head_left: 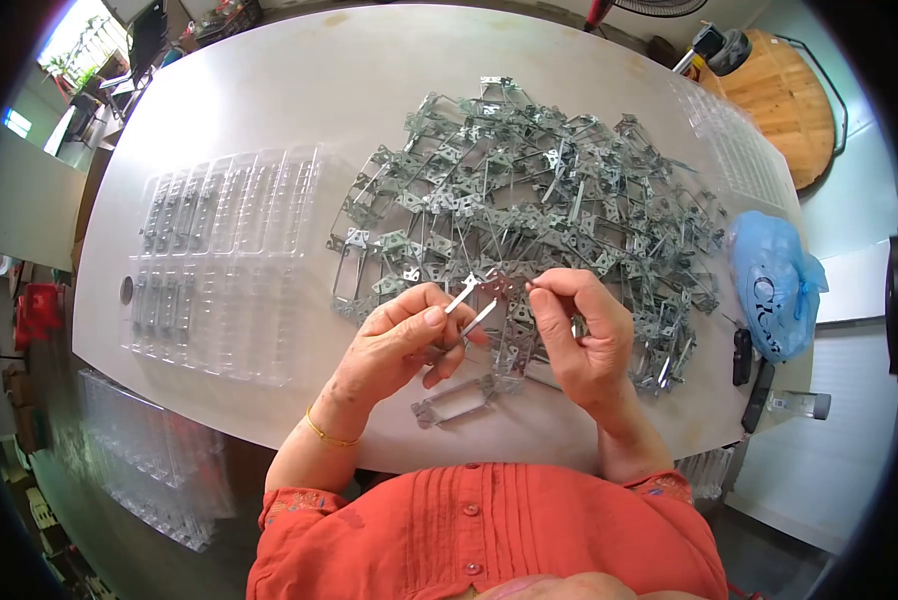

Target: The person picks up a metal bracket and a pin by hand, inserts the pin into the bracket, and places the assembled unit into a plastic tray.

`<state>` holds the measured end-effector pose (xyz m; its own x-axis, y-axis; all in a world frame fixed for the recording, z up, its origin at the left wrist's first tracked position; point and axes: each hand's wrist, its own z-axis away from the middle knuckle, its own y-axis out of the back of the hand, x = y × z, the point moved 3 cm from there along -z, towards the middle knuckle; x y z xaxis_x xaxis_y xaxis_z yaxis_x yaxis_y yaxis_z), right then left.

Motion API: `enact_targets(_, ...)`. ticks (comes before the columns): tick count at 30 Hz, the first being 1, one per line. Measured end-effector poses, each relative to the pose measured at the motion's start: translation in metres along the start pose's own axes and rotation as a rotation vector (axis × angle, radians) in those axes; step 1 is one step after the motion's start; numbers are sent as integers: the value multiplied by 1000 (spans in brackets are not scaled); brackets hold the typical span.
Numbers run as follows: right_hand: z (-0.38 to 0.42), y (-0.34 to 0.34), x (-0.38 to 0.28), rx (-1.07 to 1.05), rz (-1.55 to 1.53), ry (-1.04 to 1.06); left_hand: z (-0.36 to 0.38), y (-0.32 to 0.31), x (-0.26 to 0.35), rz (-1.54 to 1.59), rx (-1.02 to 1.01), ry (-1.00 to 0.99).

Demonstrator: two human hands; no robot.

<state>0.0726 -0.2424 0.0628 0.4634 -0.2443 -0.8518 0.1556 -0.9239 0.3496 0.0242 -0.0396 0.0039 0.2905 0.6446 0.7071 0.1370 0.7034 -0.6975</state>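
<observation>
One metal bracket [482, 291] is pinched between two nearly closed hands [405, 338] above one pile [529, 205].

Left hand [401, 335] curled, right hand [591, 335] pinching, both forearms [319, 445] angled inward.

Passage between plastic tray [269, 262] and tangled metal-bracket heap [529, 215]
</observation>
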Motion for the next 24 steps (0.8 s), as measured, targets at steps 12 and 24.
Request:
enact_targets(12,-12,-10,-12,-87,125,27,2,8,5,-106,-34,-66)
enact_targets(24,-6,-11,-10,-151,93,-74,2,2,10,-448,-26,-161)
